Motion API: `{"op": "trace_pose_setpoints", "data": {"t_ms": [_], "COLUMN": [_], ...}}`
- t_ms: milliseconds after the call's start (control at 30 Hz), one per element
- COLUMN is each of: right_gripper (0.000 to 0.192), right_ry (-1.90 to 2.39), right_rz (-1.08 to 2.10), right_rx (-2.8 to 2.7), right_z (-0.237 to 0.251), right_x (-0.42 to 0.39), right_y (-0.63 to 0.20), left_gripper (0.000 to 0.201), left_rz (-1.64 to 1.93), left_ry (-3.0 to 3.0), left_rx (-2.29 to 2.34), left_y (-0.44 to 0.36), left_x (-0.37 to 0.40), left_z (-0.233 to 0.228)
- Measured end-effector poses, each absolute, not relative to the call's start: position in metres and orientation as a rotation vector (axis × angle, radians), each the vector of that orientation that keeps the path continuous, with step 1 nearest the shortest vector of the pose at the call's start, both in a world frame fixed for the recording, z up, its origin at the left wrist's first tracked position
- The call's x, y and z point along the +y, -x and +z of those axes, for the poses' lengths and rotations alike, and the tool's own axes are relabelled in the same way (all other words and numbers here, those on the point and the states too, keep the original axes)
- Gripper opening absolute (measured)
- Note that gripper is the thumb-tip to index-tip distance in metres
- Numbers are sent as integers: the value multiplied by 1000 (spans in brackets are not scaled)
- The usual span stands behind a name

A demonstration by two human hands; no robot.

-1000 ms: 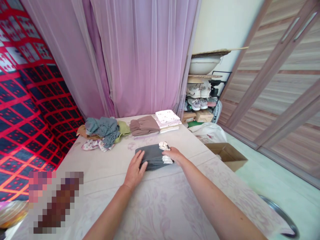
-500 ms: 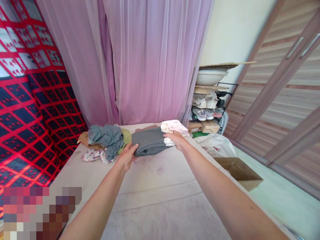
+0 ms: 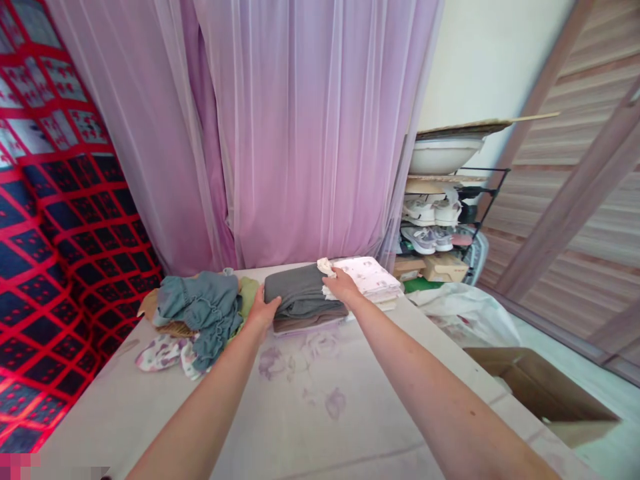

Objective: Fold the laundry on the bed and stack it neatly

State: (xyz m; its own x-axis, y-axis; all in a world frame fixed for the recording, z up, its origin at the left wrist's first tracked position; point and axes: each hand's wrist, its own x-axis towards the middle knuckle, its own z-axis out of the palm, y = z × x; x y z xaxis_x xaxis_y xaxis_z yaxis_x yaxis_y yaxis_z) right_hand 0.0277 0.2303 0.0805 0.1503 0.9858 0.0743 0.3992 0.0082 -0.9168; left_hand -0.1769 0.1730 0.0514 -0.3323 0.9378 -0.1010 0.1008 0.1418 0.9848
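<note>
A folded dark grey garment (image 3: pixel 299 293) with a white trim lies on top of a folded brown garment (image 3: pixel 307 321) at the far end of the pale floral table (image 3: pixel 310 400). My left hand (image 3: pixel 263 312) holds the grey garment's left edge. My right hand (image 3: pixel 341 285) grips its right edge at the white trim. Right of it sits a stack of folded white patterned cloth (image 3: pixel 370 279).
A heap of unfolded clothes (image 3: pixel 200 313), grey-blue, green and floral, lies at the far left of the table. Pink curtains (image 3: pixel 300 133) hang behind. A shoe rack (image 3: pixel 440 220) and an open cardboard box (image 3: pixel 540 390) stand on the right, a red-and-black patterned cloth (image 3: pixel 55 220) on the left.
Both hands lifted the grey garment from the middle of the table, carried it away from me and set it on the brown folded garment at the far end.
</note>
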Motion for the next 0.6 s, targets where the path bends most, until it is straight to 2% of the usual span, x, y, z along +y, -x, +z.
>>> {"op": "trace_pose_setpoints", "data": {"t_ms": [200, 367, 467, 600], "right_gripper": [40, 46, 46, 42], "right_ry": [1652, 1703, 1552, 1265], "right_rz": [638, 534, 232, -109], "right_rx": [-1490, -1550, -1657, -2009], "right_z": [91, 88, 96, 112], "right_x": [238, 227, 218, 213], "right_y": [-27, -30, -27, -14], "left_gripper": [71, 58, 49, 39], "left_rz": [1285, 1173, 1207, 1195], "left_ry": [-945, -1289, -1613, -1913], "left_rx": [1517, 1862, 1953, 1752], "left_y": [178, 180, 182, 169], "left_x": [176, 176, 175, 179], "left_z": [76, 69, 72, 88]}}
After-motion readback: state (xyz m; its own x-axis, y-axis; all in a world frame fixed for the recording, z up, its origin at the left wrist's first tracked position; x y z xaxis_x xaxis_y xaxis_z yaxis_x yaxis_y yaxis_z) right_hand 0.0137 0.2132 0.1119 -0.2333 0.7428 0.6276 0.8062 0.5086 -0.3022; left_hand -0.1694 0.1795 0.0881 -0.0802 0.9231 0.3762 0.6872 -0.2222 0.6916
